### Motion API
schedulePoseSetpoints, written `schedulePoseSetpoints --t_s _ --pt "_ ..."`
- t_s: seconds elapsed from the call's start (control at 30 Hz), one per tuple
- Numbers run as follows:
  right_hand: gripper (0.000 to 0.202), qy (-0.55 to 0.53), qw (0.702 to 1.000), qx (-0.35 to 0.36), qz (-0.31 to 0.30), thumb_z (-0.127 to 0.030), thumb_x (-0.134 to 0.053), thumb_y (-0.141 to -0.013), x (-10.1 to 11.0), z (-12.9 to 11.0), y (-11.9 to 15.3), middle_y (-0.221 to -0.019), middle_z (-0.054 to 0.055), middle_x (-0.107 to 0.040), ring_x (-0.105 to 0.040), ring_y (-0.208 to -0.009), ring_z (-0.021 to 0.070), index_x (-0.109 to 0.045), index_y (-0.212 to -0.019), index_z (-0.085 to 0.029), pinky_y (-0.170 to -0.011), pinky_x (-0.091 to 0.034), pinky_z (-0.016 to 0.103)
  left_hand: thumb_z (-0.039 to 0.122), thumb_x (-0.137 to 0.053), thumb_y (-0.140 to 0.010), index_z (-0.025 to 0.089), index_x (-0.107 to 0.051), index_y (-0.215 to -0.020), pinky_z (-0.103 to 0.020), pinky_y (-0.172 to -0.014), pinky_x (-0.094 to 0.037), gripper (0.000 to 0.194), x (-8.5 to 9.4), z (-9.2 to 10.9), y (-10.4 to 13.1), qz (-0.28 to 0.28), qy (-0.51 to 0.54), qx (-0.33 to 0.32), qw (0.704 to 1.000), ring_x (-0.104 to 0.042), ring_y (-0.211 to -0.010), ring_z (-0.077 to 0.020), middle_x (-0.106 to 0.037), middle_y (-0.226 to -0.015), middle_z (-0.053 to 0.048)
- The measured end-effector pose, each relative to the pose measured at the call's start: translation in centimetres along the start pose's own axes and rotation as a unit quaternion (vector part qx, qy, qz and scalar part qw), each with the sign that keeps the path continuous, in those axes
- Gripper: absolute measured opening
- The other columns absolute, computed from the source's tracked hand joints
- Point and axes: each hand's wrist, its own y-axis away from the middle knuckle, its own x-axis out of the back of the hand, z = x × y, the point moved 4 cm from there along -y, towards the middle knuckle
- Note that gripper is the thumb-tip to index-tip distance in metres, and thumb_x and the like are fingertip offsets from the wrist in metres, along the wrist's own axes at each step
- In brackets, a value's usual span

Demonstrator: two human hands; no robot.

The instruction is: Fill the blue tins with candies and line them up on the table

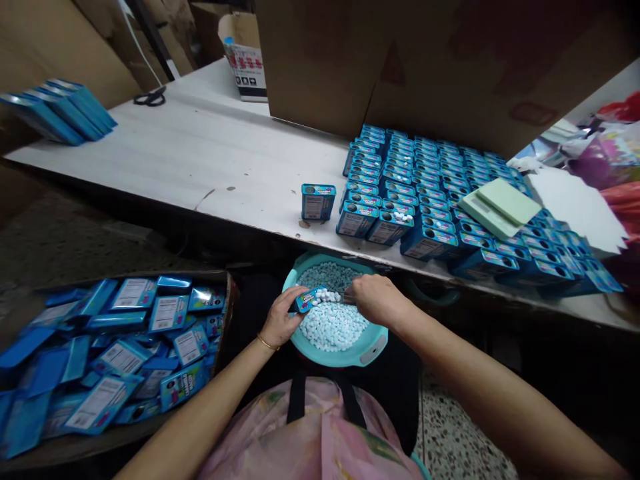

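Observation:
A teal basin (373, 348) full of small pale-blue candies (334, 327) sits in front of my body, below the table edge. My left hand (281, 319) grips a small blue candy box (306, 300) over the basin's left side. Closed around a small scoop (349, 293), my right hand (374, 299) is over the basin's right side. White candies (327, 295) lie between the scoop and the box's end. My fingers hide most of the scoop.
Blue boxes (425, 241) stand in rows on the white table (200, 157), one box (318, 202) apart from them. A pale-green scale (500, 207) rests on the rows. A carton (227, 320) of blue boxes stands left. Scissors (151, 98) lie farther back.

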Motion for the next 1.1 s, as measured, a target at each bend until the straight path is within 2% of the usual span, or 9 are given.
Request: schedulePoseSetpoints --t_s 0.17,0.3,0.43,0.53,0.8,0.9,1.0,1.1 --pt "0.027 0.002 1.000 0.003 0.011 -0.008 -0.041 -0.073 0.2 -0.5 0.3 -0.089 0.012 -0.063 -0.059 -0.082 0.0213 -0.062 -0.086 -0.016 -0.068 -0.041 0.030 0.022 -0.056 -0.071 0.020 -0.053 -0.110 -0.039 -0.097 -0.038 0.039 0.0 0.0 -0.1 -0.004 -0.005 -0.001 1.000 -0.050 -0.108 -0.0213 -0.055 -0.113 -0.007" --pt "0.027 -0.007 1.000 -0.011 0.001 -0.008 -0.040 -0.074 0.0 0.2 1.2 -0.089 0.011 -0.063 -0.059 -0.079 0.0189 -0.063 -0.087 -0.016 -0.065 -0.040 0.026 0.023 -0.056 -0.072 0.020 -0.053 -0.110 -0.038 -0.096 -0.039 0.038 0.1 0.4 -0.3 -0.016 0.004 -0.007 1.000 -0.050 -0.107 -0.0211 -0.056 -0.112 -0.008" --pt "0.027 -0.032 0.999 -0.008 0.020 -0.013 -0.039 -0.078 -0.9 1.5 2.0 -0.089 0.007 -0.062 -0.058 -0.080 0.0178 -0.063 -0.089 -0.022 -0.064 -0.038 0.025 0.025 -0.057 -0.072 0.020 -0.053 -0.109 -0.038 -0.096 -0.039 0.038 0.6 0.5 -0.5 0.005 0.000 0.006 1.000 -0.051 -0.106 -0.0208 -0.056 -0.111 -0.007" --pt "0.031 -0.057 0.998 -0.001 0.035 -0.015 -0.039 -0.079 -1.8 2.0 2.1 -0.087 0.004 -0.061 -0.057 -0.080 0.0167 -0.062 -0.096 -0.027 -0.062 -0.035 0.025 0.026 -0.059 -0.071 0.018 -0.054 -0.108 -0.038 -0.097 -0.038 0.038 0.4 0.8 -0.5 -0.013 0.025 0.007 1.000 -0.051 -0.106 -0.0208 -0.057 -0.111 -0.008" --pt "0.033 -0.127 0.987 -0.002 0.099 -0.022 -0.036 -0.083 -2.1 3.8 4.0 -0.085 0.001 -0.059 -0.054 -0.076 0.0127 -0.058 -0.106 -0.032 -0.062 -0.033 0.022 0.030 -0.063 -0.068 0.016 -0.052 -0.109 -0.038 -0.091 -0.043 0.044 0.4 0.3 0.2 0.026 0.106 0.104 0.988 -0.057 -0.098 -0.0206 -0.059 -0.110 -0.009" --pt "0.034 -0.174 0.979 -0.023 0.103 -0.023 -0.036 -0.083 -3.8 5.2 4.2 -0.085 0.001 -0.060 -0.055 -0.078 0.0122 -0.057 -0.110 -0.031 -0.065 -0.034 0.020 0.029 -0.065 -0.066 0.015 -0.052 -0.108 -0.037 -0.089 -0.044 0.046 0.3 0.1 0.7 0.059 0.148 0.133 0.978 -0.059 -0.095 -0.0206 -0.060 -0.109 -0.009" --pt "0.034 -0.200 0.975 -0.053 0.081 -0.022 -0.038 -0.082 -7.2 5.9 3.2 -0.087 0.001 -0.061 -0.055 -0.082 0.0130 -0.058 -0.108 -0.030 -0.067 -0.035 0.020 0.026 -0.066 -0.065 0.016 -0.051 -0.109 -0.038 -0.093 -0.041 0.047 -0.5 0.6 1.1 0.048 0.192 0.134 0.971 -0.056 -0.103 -0.0222 -0.057 -0.115 -0.010" --pt "0.035 -0.214 0.973 -0.062 0.063 -0.019 -0.039 -0.080 -10.8 5.7 1.8 -0.092 0.002 -0.061 -0.055 -0.087 0.0139 -0.059 -0.107 -0.029 -0.072 -0.036 0.020 0.022 -0.065 -0.067 0.017 -0.051 -0.109 -0.041 -0.100 -0.035 0.045 -0.7 1.5 1.1 0.040 0.226 0.102 0.968 -0.048 -0.113 -0.0224 -0.055 -0.118 -0.010"
